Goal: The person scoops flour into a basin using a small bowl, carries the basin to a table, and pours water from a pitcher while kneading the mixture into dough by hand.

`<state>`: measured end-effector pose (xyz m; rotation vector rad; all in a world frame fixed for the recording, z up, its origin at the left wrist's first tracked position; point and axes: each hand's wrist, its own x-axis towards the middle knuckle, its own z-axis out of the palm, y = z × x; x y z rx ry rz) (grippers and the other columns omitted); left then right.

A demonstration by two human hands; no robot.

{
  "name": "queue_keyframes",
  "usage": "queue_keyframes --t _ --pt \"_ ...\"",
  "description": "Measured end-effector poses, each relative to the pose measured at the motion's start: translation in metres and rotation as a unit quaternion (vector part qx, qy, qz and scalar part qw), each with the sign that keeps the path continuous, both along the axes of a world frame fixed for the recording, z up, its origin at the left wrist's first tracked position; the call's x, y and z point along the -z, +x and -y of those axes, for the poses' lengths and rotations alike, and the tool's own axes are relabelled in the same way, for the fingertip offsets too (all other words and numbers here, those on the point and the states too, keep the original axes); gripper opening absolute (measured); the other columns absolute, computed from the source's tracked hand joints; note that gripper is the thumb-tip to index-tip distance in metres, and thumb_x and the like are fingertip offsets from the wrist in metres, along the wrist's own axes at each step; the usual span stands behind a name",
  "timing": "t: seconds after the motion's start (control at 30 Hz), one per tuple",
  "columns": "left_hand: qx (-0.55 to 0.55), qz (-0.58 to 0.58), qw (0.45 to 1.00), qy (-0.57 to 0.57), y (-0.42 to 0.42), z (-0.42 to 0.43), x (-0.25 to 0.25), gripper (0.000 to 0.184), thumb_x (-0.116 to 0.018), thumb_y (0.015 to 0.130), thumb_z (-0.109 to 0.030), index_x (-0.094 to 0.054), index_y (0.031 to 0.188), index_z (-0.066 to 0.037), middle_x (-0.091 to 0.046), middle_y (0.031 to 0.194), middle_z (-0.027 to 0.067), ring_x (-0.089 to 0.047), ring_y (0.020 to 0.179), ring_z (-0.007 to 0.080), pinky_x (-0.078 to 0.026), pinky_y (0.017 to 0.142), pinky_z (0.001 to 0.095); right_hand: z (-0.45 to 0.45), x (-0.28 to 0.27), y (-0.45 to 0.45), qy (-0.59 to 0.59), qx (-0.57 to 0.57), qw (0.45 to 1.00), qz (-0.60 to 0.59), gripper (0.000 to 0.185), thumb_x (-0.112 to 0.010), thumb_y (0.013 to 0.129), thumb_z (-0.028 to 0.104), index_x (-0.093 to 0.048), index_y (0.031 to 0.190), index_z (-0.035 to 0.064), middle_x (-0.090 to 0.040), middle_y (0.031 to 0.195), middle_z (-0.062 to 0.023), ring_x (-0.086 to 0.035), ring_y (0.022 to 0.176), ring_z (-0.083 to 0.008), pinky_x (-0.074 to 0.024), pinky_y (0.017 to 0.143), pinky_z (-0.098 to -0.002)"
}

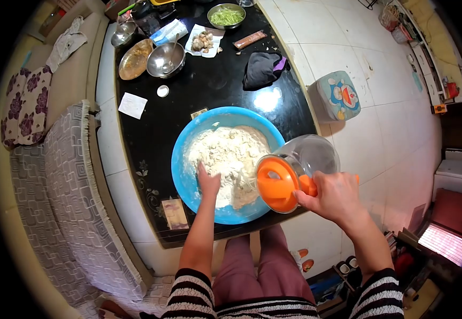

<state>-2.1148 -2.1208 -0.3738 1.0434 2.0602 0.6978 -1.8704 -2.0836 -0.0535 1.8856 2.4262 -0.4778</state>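
Observation:
A large blue basin (184, 199) holds pale, clumpy flour (230, 146) with a damp-looking patch towards the near right. My left hand (208, 182) is inside the basin at its left side, touching the flour, with its fingers apart and some of the tips hidden. In my right hand (333, 195) is the orange handle of a clear water pitcher (316, 152) with an orange lid. The pitcher is tilted on its side, its lid end over the basin's right rim. Whether liquid is flowing out is hard to make out.
The basin stands on a black table (204, 95). Farther back are a metal bowl (159, 66), a wooden-coloured dish (134, 61), garlic (203, 41) on paper, a bowl of green shreds (227, 18) and a dark cloth (263, 69). A stool (337, 98) stands right, a sofa (74, 159) left.

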Motion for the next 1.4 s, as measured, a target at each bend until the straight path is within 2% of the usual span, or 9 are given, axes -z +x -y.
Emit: queue_keyframes --t 0.07,0.13,0.27,0.47,0.7,1.0,1.2,1.33,1.4 --pt "-0.095 0.199 0.971 0.089 0.0 -0.027 0.007 0.077 -0.065 0.056 -0.011 -0.026 0.121 0.004 -0.038 0.114 0.0237 -0.043 0.101 0.0337 -0.036 0.085 0.0316 -0.005 0.002 -0.001 0.002 -0.004 1.0 0.003 0.035 -0.062 0.06 0.037 -0.053 0.052 0.0047 -0.048 0.042 -0.0094 -0.05 0.038 -0.0236 -0.04 0.039 -0.0323" --pt "-0.05 0.196 0.978 -0.056 0.004 -0.051 -0.018 0.08 -0.067 0.054 -0.015 -0.027 0.121 0.003 -0.04 0.113 0.0237 -0.044 0.1 0.0335 -0.036 0.086 0.0336 -0.008 0.007 0.0 0.0 0.03 0.999 -0.03 0.034 -0.062 0.06 0.037 -0.054 0.053 0.0053 -0.049 0.042 -0.0082 -0.051 0.039 -0.0231 -0.0408 0.041 -0.0321" --pt "0.194 -0.116 0.972 0.059 0.026 -0.037 -0.036 0.06 -0.066 0.053 -0.02 -0.048 0.11 -0.012 -0.046 0.105 0.0213 -0.044 0.096 0.0343 -0.036 0.085 0.0367 -0.012 0.011 0.002 0.002 0.047 0.999 -0.013 0.033 -0.062 0.06 0.038 -0.054 0.054 0.0057 -0.049 0.042 -0.0072 -0.051 0.04 -0.0232 -0.0408 0.042 -0.0318" --pt "0.41 -0.091 0.907 -0.034 0.007 -0.012 -0.079 0.045 -0.065 0.054 -0.02 -0.057 0.098 -0.013 -0.043 0.112 0.0159 -0.039 0.105 0.0309 -0.033 0.087 0.0392 -0.015 0.006 0.009 -0.007 0.059 0.998 0.012 0.036 -0.062 0.059 0.04 -0.055 0.053 0.0053 -0.048 0.042 -0.0068 -0.051 0.04 -0.0224 -0.0393 0.042 -0.0315" --pt "0.149 -0.155 0.975 -0.047 0.011 -0.083 -0.05 0.079 -0.068 0.054 -0.028 -0.032 0.121 -0.007 -0.035 0.118 0.0208 -0.031 0.111 0.0351 -0.026 0.093 0.0388 -0.013 0.01 0.017 -0.023 0.081 0.996 0.011 0.036 -0.061 0.059 0.04 -0.055 0.053 0.005 -0.047 0.041 -0.007 -0.05 0.039 -0.0232 -0.039 0.041 -0.0316" --pt "0.52 -0.127 0.843 -0.055 0.057 -0.053 -0.087 0.038 -0.063 0.054 -0.016 -0.057 0.091 -0.013 -0.047 0.104 0.0079 -0.042 0.098 0.0254 -0.036 0.083 0.038 -0.026 0.007 0.003 -0.019 0.053 0.998 0.015 0.036 -0.061 0.059 0.04 -0.055 0.052 0.0051 -0.048 0.042 -0.009 -0.051 0.04 -0.0243 -0.0398 0.041 -0.033" --pt "0.64 -0.151 0.725 0.203 0.028 0.011 -0.074 0.041 -0.058 0.054 -0.012 -0.058 0.094 -0.015 -0.045 0.111 0.0072 -0.039 0.106 0.0245 -0.028 0.089 0.0464 -0.04 0.003 -0.016 -0.006 -0.004 1.0 0.024 0.036 -0.061 0.06 0.04 -0.055 0.052 0.0046 -0.048 0.042 -0.0108 -0.051 0.04 -0.025 -0.041 0.042 -0.0337" --pt "0.66 -0.267 0.66 0.241 0.008 0.0 -0.044 0.037 -0.049 0.071 -0.016 -0.05 0.108 -0.019 -0.043 0.115 0.0089 -0.034 0.112 0.024 -0.02 0.09 0.0546 -0.044 0.004 -0.021 0.004 -0.014 1.0 0.024 0.036 -0.061 0.06 0.039 -0.055 0.051 0.0046 -0.049 0.042 -0.0109 -0.051 0.04 -0.0252 -0.0411 0.042 -0.0336" --pt "0.649 -0.161 0.737 0.098 0.011 -0.022 -0.052 0.036 -0.047 0.076 -0.02 -0.045 0.112 -0.021 -0.041 0.118 0.0077 -0.035 0.11 0.0257 -0.024 0.089 0.0515 -0.045 0.006 -0.02 0.002 -0.014 0.999 0.031 0.036 -0.061 0.059 0.039 -0.055 0.052 0.0046 -0.049 0.042 -0.0107 -0.051 0.04 -0.025 -0.0412 0.042 -0.0335"
